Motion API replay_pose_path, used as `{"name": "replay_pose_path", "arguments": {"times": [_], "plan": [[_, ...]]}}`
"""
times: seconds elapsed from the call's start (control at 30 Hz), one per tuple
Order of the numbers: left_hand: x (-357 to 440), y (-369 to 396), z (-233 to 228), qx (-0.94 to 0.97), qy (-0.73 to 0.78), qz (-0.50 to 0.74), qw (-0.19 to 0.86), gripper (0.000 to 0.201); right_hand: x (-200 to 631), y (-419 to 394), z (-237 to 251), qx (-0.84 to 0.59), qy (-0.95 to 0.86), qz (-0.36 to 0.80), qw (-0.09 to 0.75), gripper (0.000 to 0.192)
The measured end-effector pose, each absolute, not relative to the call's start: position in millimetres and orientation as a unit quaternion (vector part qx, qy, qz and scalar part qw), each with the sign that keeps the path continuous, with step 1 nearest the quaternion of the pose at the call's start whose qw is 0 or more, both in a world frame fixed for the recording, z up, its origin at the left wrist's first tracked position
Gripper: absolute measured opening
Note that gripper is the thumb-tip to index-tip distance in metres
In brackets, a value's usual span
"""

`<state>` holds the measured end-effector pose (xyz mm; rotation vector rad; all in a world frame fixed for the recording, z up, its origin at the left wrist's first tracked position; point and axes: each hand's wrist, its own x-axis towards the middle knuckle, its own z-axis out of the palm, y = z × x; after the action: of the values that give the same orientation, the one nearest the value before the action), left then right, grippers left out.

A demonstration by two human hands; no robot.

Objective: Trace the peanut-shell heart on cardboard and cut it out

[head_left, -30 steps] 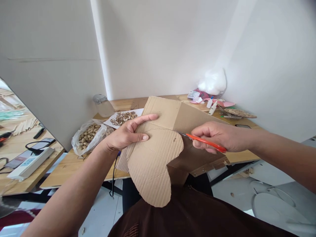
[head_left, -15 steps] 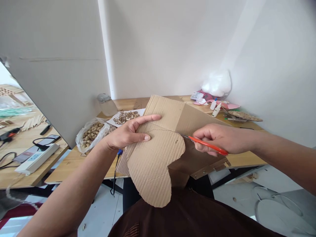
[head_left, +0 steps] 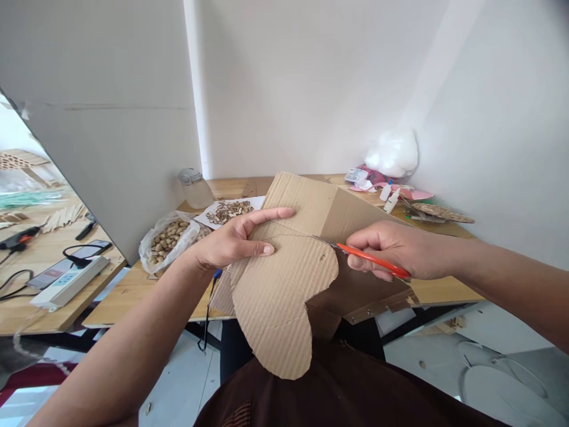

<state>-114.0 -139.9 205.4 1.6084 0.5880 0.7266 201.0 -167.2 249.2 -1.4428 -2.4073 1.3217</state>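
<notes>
A large cardboard sheet [head_left: 284,284] with a rounded, partly cut lobe hangs over the near edge of the wooden surface [head_left: 128,290], the left hand [head_left: 231,240] pinching its upper part, the right hand [head_left: 391,249] closed around orange-handled scissors [head_left: 368,259] whose blades meet the sheet's right edge

The scissors [head_left: 355,252] have bitten further left into the cardboard [head_left: 284,279] — the cut flap hangs slightly lower toward the table's near edge
</notes>
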Motion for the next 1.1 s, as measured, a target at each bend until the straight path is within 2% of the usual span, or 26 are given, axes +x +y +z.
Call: {"name": "replay_pose_path", "arguments": {"times": [0.47, 0.7, 1.1], "plan": [[-116, -130, 205, 0.737, 0.236, 0.297, 0.559, 0.067, 200, -169, 262, -0.467, -0.772, 0.430, -0.017, 0.047], [-111, -132, 211, 0.745, 0.219, 0.265, 0.572, 0.068, 195, -170, 270, -0.475, -0.772, 0.422, -0.026, 0.047], [-112, -128, 210, 0.754, 0.219, 0.275, 0.555, 0.066, 199, -171, 265, -0.467, -0.778, 0.420, -0.006, 0.043]]}}
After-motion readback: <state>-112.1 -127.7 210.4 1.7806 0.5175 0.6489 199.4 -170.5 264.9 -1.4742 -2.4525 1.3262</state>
